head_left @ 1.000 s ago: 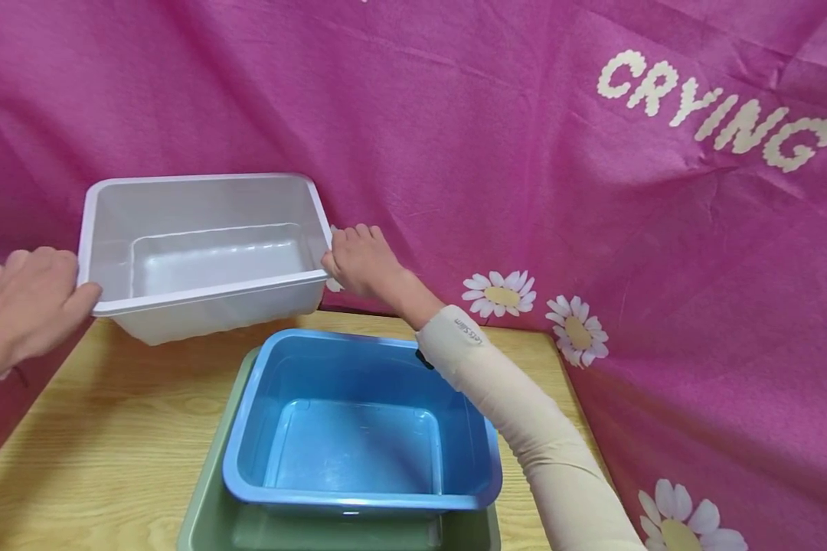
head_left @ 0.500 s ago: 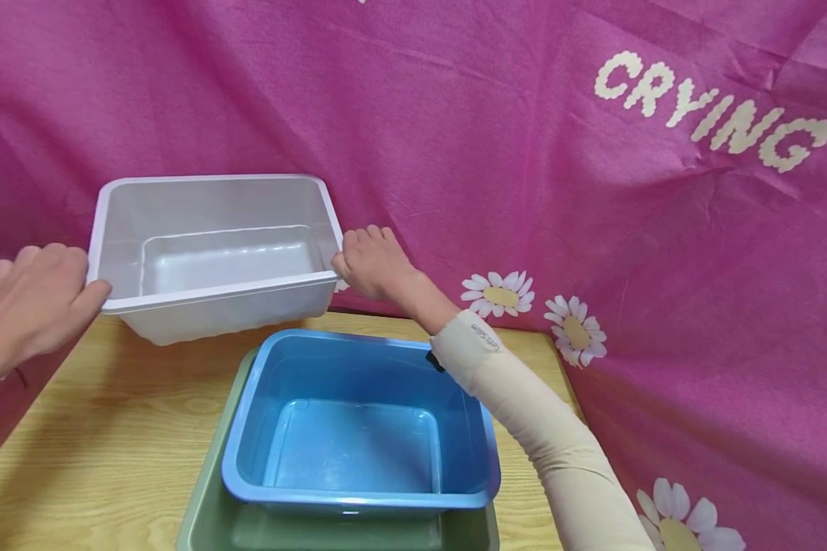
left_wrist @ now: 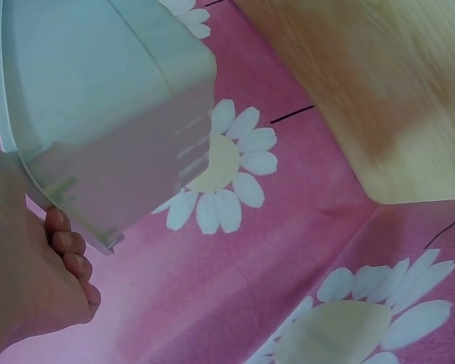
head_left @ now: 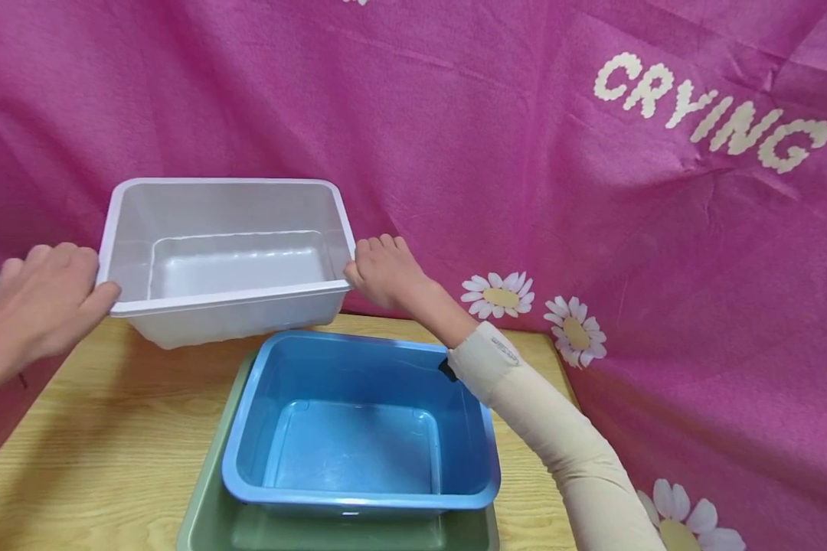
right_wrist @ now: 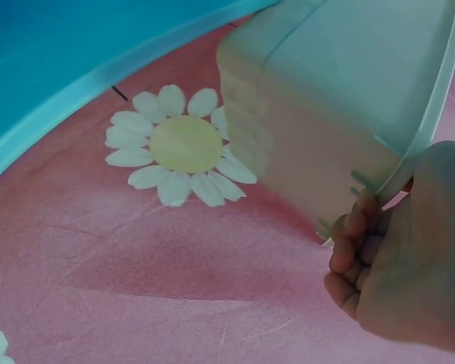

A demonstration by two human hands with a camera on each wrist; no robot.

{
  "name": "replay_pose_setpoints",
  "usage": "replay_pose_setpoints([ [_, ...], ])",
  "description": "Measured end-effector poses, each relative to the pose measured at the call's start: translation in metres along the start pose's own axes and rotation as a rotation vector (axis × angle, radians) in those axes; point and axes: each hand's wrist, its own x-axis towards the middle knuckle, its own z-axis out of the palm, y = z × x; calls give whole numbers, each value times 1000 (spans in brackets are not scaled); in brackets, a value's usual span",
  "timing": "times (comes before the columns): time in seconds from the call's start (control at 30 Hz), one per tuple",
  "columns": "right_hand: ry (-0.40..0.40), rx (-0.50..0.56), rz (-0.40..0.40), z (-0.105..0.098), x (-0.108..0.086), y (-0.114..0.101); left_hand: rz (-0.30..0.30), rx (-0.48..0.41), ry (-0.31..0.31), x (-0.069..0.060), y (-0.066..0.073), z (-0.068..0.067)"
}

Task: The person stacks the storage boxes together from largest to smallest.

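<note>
A white plastic bin (head_left: 241,310), tilted toward me with its inside showing, is held up above the back left of the table. My left hand (head_left: 48,298) grips its left rim; in the left wrist view the fingers (left_wrist: 70,244) curl under that rim. At the opposite end my right hand (head_left: 386,268) holds the right rim, with curled fingers (right_wrist: 353,227) visible in the right wrist view. In front of the white bin stands a blue bin (head_left: 358,451), set inside a larger green bin (head_left: 203,490). The green bin's near end runs out of the head view.
The wooden table (head_left: 131,428) ends at the back and right against a pink cloth (head_left: 455,138) printed with daisies and letters. My right forearm in a pale sleeve (head_left: 544,413) passes over the blue bin's right corner.
Both hands have moved slightly to the right, carrying the white bin with them, and it sits a little lower. The blue and green bins have stayed where they were.
</note>
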Motion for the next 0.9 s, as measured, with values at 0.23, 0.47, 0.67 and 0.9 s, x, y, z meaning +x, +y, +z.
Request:
replay_pose_setpoints([
  [0.23, 23, 35, 13, -8, -9, 3, 5, -2, 28, 1, 7, -3],
  [0.47, 12, 42, 29, -18, -19, 7, 7, -7, 31, 1, 14, -7],
  [0.67, 41, 29, 38, -21, -31, 12, 15, -11, 22, 1, 24, -9],
  [0.9, 39, 63, 25, -25, -51, 14, 38, 3, 34, -4, 32, -13],
])
